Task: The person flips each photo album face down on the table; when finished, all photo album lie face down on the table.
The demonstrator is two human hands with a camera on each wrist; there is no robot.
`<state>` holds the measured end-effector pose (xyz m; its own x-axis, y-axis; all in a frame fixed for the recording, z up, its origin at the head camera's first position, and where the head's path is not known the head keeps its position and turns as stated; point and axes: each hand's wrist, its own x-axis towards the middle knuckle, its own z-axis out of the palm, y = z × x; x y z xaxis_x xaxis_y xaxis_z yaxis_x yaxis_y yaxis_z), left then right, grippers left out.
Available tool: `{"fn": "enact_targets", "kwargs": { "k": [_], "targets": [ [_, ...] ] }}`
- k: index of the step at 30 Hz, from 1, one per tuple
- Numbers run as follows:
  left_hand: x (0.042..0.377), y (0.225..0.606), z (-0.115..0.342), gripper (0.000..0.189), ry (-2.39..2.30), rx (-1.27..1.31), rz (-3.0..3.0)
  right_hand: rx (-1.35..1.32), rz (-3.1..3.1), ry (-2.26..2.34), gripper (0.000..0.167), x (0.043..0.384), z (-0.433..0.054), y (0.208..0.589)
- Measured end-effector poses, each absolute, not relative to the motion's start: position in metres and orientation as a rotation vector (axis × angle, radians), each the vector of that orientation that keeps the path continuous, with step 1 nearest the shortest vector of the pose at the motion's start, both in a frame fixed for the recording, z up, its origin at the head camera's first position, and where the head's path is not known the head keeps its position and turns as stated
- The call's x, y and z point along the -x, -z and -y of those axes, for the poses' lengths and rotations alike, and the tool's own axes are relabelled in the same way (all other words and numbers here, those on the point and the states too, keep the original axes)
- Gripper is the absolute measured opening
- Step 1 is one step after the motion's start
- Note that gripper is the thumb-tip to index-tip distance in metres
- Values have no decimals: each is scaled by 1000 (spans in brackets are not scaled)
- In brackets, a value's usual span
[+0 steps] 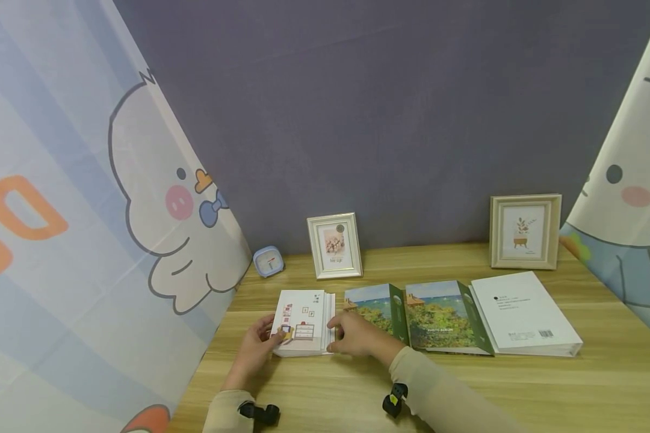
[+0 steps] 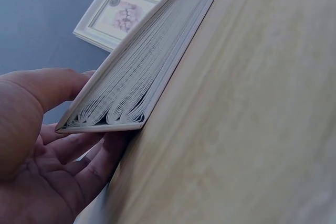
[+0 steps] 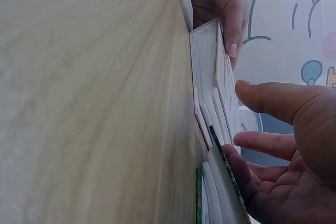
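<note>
A white photo album (image 1: 298, 322) with a furniture drawing on its cover lies at the left of the table, its right edge stepped into a narrow strip. My left hand (image 1: 254, 349) grips its left side, thumb over the cover and fingers at the spine; the left wrist view shows the stacked pages (image 2: 131, 72) end-on. At the right edge is my right hand (image 1: 354, 334), with thumb and fingers spread apart, as the right wrist view shows. Beside that hand lies a green landscape album (image 1: 376, 300), partly hidden by it.
Farther right are a second landscape photo album (image 1: 439, 313) and a white album (image 1: 522, 310) with a barcode. Behind stand a blue clock (image 1: 269, 261), a flower picture frame (image 1: 334, 246) and a plant picture frame (image 1: 525, 231), before a grey backdrop (image 1: 384, 120).
</note>
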<state>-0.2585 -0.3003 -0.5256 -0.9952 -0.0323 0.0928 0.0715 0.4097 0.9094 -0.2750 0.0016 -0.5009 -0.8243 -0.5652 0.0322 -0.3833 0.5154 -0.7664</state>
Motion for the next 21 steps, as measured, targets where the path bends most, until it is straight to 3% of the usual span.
{"fn": "enact_targets", "kwargs": {
  "k": [12,21],
  "targets": [
    [257,524,296,60,1851,99,2462,854,-2552,1167,51,273,-1,501],
    [258,527,296,75,2011,86,2385,851,-2539,1163,50,273,-1,499]
  ]
}}
